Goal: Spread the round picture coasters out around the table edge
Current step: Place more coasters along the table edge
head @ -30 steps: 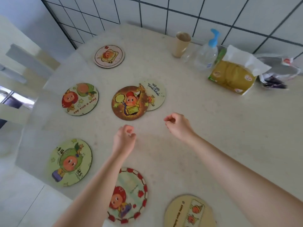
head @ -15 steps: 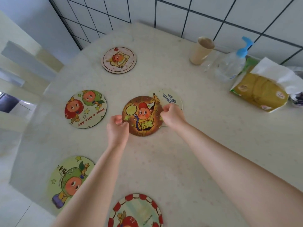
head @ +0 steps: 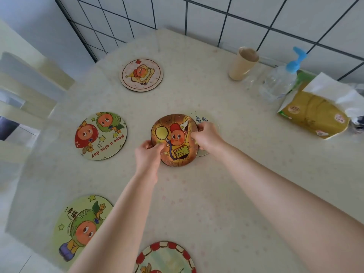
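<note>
From the head view, both hands work at the middle of the pale speckled bench [head: 216,194]. The left hand [head: 147,152] pinches the near-left rim of a round brown coaster with a red-capped cartoon figure [head: 175,139], its fingers grasping the edge. The right hand [head: 206,134] has its fingers closed on the far-right rim of that same coaster, which lies on top of a pale round coaster with blue lettering [head: 202,120].

Four coasters already lie toward the bench edge: a cream one with a toast picture [head: 141,74], a "Have a nice day" one [head: 100,135], a green star-patterned one [head: 78,225] and a red-and-white-rimmed one [head: 165,259]. The two stacked in the middle look left to place.
</note>
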Available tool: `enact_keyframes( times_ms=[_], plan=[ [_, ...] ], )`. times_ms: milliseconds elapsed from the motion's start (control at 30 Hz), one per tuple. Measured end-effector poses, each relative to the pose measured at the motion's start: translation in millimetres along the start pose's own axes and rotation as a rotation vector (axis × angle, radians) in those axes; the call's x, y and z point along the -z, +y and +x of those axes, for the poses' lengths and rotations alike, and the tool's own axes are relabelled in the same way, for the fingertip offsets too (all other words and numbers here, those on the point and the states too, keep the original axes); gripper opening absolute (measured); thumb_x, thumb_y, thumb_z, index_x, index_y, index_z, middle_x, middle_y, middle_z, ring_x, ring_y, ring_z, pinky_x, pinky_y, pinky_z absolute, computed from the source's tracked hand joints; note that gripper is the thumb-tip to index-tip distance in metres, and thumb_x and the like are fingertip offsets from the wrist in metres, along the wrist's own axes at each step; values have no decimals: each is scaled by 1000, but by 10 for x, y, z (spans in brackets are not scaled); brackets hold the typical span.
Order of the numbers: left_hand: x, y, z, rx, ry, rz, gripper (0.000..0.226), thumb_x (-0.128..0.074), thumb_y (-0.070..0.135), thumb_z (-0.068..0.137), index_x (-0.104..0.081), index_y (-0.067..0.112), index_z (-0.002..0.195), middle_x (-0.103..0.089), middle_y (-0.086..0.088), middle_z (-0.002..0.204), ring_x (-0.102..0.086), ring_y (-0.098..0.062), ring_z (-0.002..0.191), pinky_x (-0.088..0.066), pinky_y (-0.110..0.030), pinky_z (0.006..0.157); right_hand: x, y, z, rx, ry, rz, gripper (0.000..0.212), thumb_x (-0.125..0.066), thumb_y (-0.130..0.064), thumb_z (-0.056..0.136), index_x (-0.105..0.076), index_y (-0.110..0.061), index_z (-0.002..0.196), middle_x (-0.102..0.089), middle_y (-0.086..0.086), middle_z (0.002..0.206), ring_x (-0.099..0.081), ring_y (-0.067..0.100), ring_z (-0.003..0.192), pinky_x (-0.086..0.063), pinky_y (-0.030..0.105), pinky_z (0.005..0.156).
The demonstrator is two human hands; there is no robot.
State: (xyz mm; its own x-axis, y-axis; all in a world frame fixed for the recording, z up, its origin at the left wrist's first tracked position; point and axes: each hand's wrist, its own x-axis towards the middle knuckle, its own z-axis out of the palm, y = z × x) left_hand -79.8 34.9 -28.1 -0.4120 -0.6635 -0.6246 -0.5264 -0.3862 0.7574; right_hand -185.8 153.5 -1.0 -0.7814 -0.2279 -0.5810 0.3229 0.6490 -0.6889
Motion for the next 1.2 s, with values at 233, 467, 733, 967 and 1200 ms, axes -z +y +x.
enact_keyframes(
  times_ms=[233, 467, 733, 967, 1200],
  plan=[
    [-358, 24, -100, -235, -58, 279, 8, -64, 13, 82, -63, 10, 90, -65, -4, 89, -61, -23, 86, -53, -32, 70, 409, 38, 148, 8, 121, -11, 16, -54, -8, 84, -66, -5, 94, -69, 14, 93, -66, 29, 88, -55, 39, 76],
    [-620, 97, -145, -247, 35, 485, 20, -63, 20, 84, -59, 10, 100, -44, -12, 122, -38, -31, 113, -39, -34, 93, 459, 122, 218, -59, 183, -133, 30, -48, -2, 80, -64, -2, 105, -62, 16, 108, -57, 30, 102, -48, 32, 74],
    [-590, 122, -105, -128, 5, 287, 17, -67, 9, 73, -62, 10, 89, -63, -9, 96, -61, -25, 88, -51, -29, 60, 434, 123, 183, -28, 144, -260, 32, -51, -4, 79, -59, -5, 110, -56, 17, 120, -53, 33, 108, -50, 39, 87],
    [-522, 115, -269, -77, -24, 128, 14, -68, 1, 73, -64, 12, 80, -64, 4, 74, -58, -7, 67, -41, -19, 50, 502, 165, -7, 62, 158, -126, 28, -50, -7, 80, -58, -11, 107, -49, 10, 116, -43, 14, 71, -27, 20, 49],
    [-570, -81, -725, -92, -51, 107, 15, -67, 4, 76, -62, 17, 83, -67, 3, 79, -60, -6, 68, -41, -19, 49, 741, 528, -400, 78, 144, 17, 15, -55, -12, 81, -61, -11, 94, -60, 0, 79, -56, 11, 66, -46, 23, 51]
  ],
)
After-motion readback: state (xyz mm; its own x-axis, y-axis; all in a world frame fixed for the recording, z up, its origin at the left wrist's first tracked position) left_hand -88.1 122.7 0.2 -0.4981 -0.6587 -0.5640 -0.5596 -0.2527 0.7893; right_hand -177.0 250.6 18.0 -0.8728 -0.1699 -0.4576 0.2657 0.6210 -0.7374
